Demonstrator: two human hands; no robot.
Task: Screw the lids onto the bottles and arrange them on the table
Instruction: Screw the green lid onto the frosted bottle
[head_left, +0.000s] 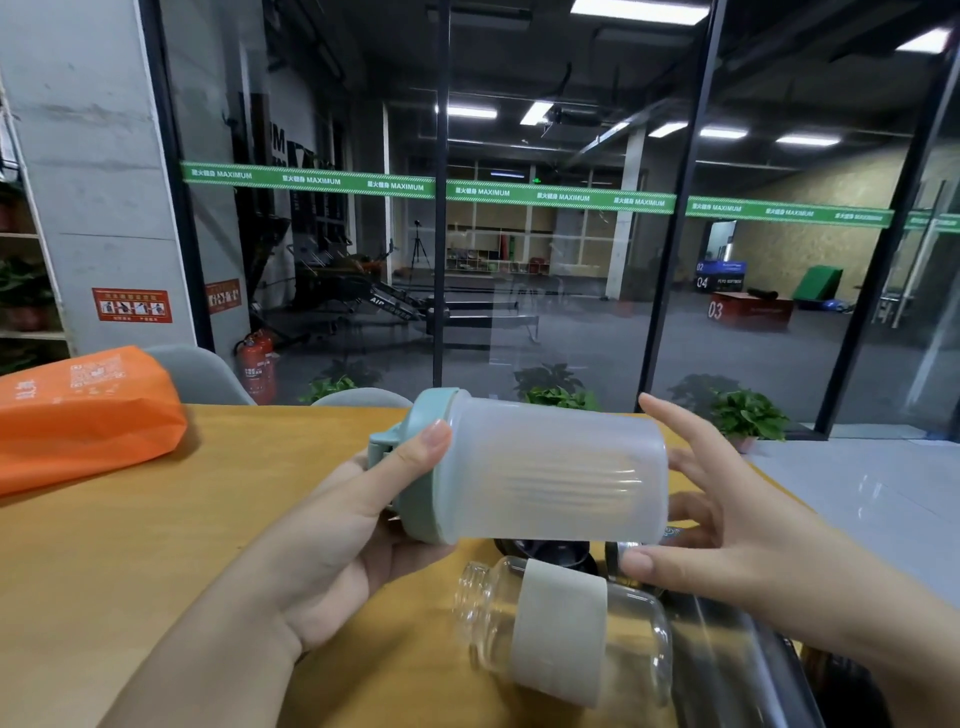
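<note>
A frosted plastic bottle (556, 473) is held sideways in the air above the wooden worktop (156, 525), its pale green lid (415, 467) pointing left and already seated on the neck; whether it is fully tight cannot be told. The left hand (358, 525) grips the lid end, fingers curled round the green rim with one finger lying along the bottle's shoulder. The right hand (727, 514) is at the bottle's base on the right, fingers spread and mostly straight, fingertips near or just touching the bottom, released rather than grasping. So, as a judgement, the first bottle looks close to finished: it wants at most a last twist and then to be stood upright on the worktop. More is left. Near and just below the held bottle lies a clear glass bottle (566, 629) with a pale sleeve round its middle, on its side with its threaded mouth bare and pointing left, no lid on it. Behind it sits a dark round lid (545, 552), partly hidden. At the near right edge lie dark, shiny things, too cut off to name. An orange bag (83, 410) rests at the far left of the worktop
</note>
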